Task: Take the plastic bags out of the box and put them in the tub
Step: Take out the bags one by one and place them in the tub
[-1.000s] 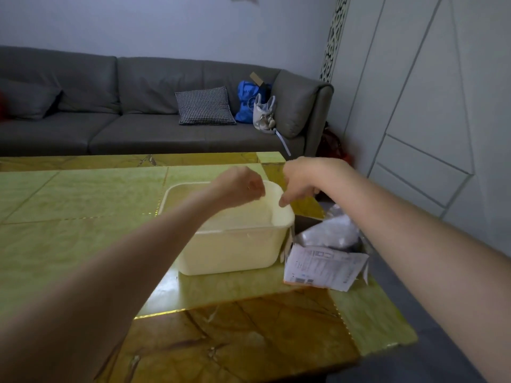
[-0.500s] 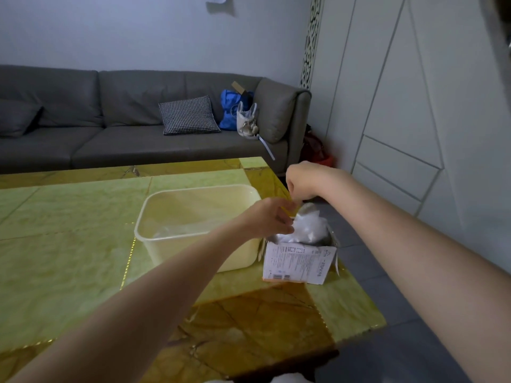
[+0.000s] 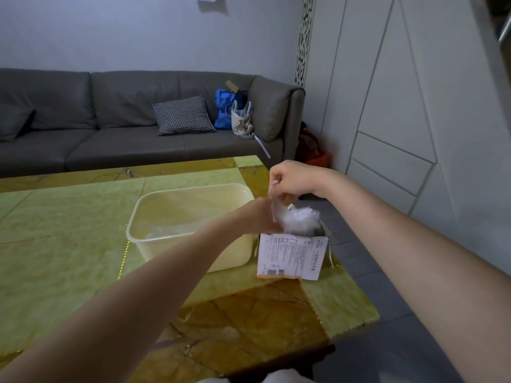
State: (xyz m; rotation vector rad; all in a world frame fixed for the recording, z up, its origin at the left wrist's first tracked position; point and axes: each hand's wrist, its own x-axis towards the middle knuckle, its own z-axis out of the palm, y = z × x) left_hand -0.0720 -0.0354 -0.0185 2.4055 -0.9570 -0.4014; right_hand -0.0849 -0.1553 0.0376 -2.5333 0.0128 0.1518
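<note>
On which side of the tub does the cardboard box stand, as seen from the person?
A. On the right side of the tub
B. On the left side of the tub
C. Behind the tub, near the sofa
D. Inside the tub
A: the box stands on the table just right of the tub, close to the table's right edge, with crumpled plastic bags showing in its open top.

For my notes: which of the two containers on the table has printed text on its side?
The box, standing right of the tub, with plastic bags bulging from its open top. Its white side carries print and barcodes; the cream tub is plain.
</note>
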